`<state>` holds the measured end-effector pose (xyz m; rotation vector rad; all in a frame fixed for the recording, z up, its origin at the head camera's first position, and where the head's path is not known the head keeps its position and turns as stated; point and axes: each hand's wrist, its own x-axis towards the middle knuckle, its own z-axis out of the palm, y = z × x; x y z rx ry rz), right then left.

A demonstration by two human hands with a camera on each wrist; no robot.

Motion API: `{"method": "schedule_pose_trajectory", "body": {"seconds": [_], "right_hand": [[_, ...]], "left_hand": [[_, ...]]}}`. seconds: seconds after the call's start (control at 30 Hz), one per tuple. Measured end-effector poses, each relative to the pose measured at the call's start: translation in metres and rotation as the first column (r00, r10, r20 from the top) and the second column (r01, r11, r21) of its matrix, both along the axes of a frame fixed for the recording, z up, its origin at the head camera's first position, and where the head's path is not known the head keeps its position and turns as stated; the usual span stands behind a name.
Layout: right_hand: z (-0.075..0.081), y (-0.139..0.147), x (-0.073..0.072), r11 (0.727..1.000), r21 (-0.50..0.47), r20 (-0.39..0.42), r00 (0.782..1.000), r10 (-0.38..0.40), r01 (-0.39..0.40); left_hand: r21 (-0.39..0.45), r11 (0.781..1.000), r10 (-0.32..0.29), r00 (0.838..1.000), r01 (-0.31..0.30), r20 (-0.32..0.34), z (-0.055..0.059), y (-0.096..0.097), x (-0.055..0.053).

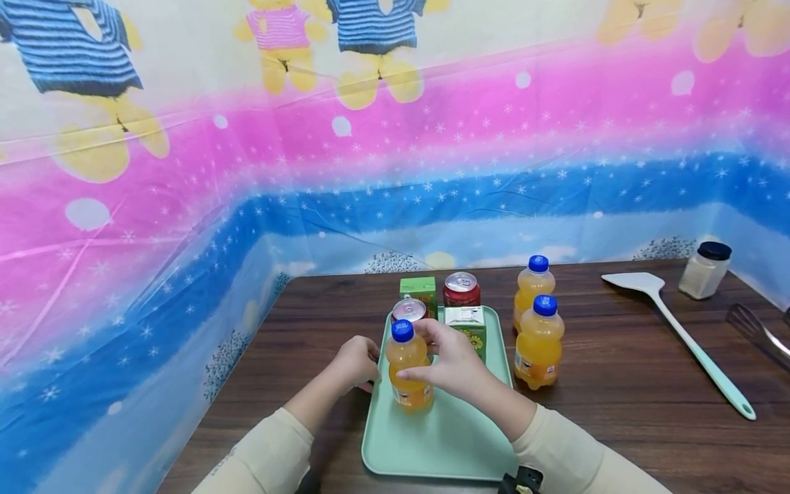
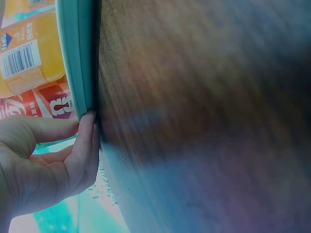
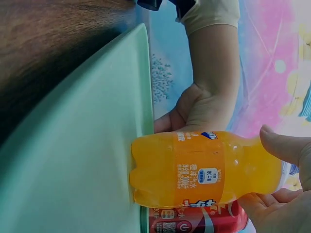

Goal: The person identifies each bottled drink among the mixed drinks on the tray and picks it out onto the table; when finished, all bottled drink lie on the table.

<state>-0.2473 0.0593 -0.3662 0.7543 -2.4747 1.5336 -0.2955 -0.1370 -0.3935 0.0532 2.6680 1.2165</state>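
My right hand holds an orange soda bottle with a blue cap, thumb and fingers around its upper part. The bottle stands upright on the left side of a light green tray; its base meets the tray in the right wrist view. At the tray's left edge, my left hand pinches the rim between thumb and fingers, clearest in the left wrist view. Behind the bottle are a red soda can, partly hidden, and a green drink carton to its right.
Farther back stand another green carton and a red can. Right of the tray are two more orange soda bottles. A white-headed spatula, a black-lidded jar and a metal utensil lie or stand farther right.
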Motion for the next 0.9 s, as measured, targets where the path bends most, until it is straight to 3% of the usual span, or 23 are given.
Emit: {"method": "schedule_pose_trajectory", "body": {"seconds": [0.57, 0.9], "right_hand": [[0.000, 0.002, 0.002, 1.000, -0.026, -0.012, 1.000, -0.004, 0.003], [0.005, 0.009, 0.014, 0.999, -0.031, 0.000, 0.999, 0.032, -0.032]], "left_hand": [[-0.018, 1.000, 0.018, 1.000, -0.018, 0.020, 0.001, 0.002, -0.001], [-0.015, 1.000, 0.017, 1.000, -0.017, 0.007, 0.001, 0.002, 0.000]]}}
